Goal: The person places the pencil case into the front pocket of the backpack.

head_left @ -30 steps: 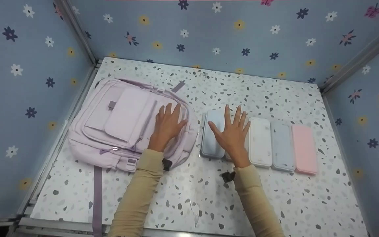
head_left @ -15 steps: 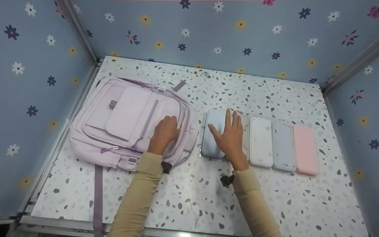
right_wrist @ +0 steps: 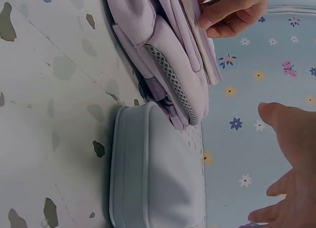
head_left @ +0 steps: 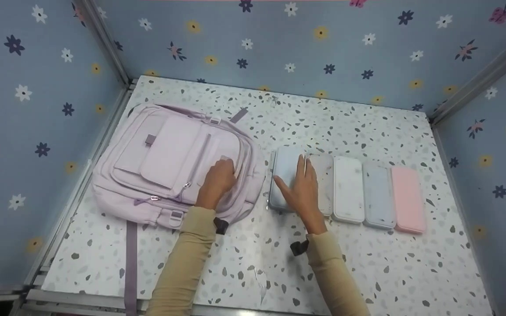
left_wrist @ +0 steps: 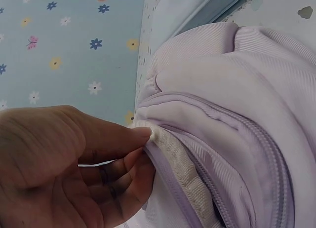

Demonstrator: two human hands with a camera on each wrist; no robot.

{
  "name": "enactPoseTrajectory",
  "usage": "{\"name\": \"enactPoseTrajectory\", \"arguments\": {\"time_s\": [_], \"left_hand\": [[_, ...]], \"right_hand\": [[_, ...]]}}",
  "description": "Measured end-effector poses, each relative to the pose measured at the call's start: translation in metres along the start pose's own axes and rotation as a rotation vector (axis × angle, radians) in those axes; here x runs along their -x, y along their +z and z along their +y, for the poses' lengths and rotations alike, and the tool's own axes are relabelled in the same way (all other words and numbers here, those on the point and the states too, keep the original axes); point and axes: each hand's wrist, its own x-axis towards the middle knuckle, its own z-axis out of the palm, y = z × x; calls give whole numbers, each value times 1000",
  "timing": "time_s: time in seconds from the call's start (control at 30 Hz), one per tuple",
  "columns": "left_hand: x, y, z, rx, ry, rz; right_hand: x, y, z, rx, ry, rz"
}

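A lilac backpack [head_left: 171, 153] lies on its back on the speckled table. My left hand [head_left: 218, 181] pinches the edge of its front compartment between thumb and fingers; in the left wrist view, pale binding [left_wrist: 182, 173] and zipper teeth [left_wrist: 269, 154] show beside the pinch. Above a light blue zip-up case [head_left: 288, 162] is my right hand [head_left: 303, 193], thumb spread and fingers straight. The right wrist view shows a gap between that hand and the blue case [right_wrist: 168, 178]. Part of the case is hidden beneath the hand in the head view.
Right of the blue case stand a greyish case [head_left: 323, 175], a white case [head_left: 348, 188], a pale grey-blue case [head_left: 378, 195] and a pink case [head_left: 406, 199] in a row. A purple strap [head_left: 131, 263] hangs over the front edge. Flower-patterned panels [head_left: 288, 48] enclose the table.
My left hand has gone from spread fingers over the backpack to pinching its compartment edge. My right hand has drawn slightly nearer me, its fingers closer together.
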Motion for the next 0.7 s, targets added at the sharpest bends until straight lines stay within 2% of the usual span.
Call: {"name": "enactPoseTrajectory", "arguments": {"time_s": [0.2, 0.4, 0.57, 0.7], "left_hand": [[-1, -3, 0, -7, 1, 6], [0, -10, 1, 26, -12, 13], [4, -21, 2, 55, -9, 14], [8, -35, 4, 85, -14, 25]], "right_hand": [[6, 6, 1, 8, 13, -8], [10, 10, 1, -1, 49, -26], [14, 13, 1, -18, 64, -26], [16, 16, 3, -25, 73, -36]]}}
